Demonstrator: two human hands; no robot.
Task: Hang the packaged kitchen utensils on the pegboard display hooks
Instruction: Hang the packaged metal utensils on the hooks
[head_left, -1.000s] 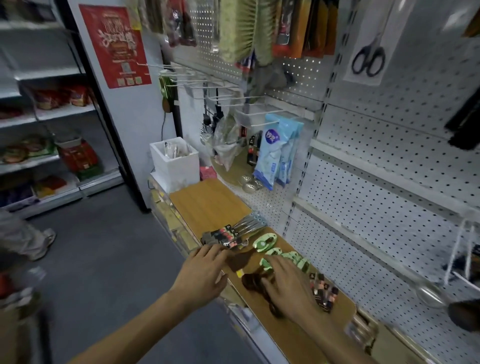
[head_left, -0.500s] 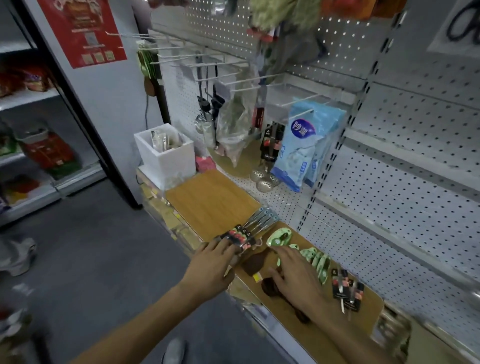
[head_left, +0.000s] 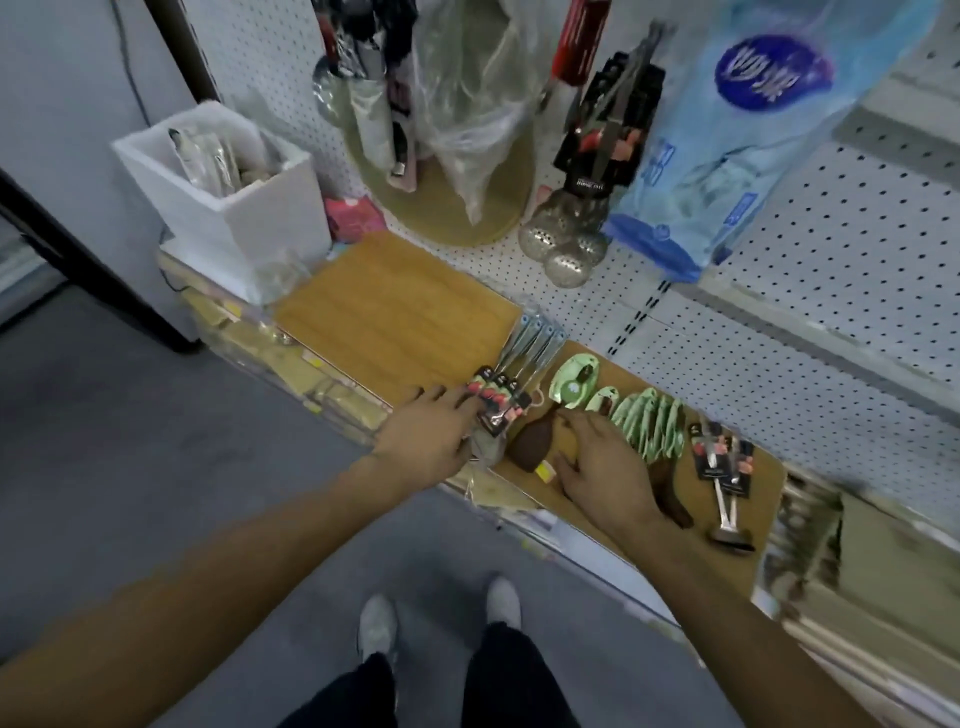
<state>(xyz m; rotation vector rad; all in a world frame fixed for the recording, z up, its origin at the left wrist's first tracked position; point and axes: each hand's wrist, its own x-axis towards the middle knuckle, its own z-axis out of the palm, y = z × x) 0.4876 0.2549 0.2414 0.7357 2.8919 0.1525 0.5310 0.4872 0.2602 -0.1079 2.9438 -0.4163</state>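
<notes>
Here carded utensils (head_left: 511, 382) point toward pegboard (head_left: 779, 332).

A wooden shelf board (head_left: 395, 317) carried a carded bundle of metal utensils (head_left: 511, 376), green packaged peelers (head_left: 647, 421), dark wooden spoons (head_left: 532, 441) and two carded utensils (head_left: 722, 467) — a white box (head_left: 234, 218) stood at its far left end.

Matt wood-grain shelf board (head_left: 395, 312), shiny metal utensils (head_left: 530, 345) — perforated pegboard (head_left: 831, 291)
</notes>
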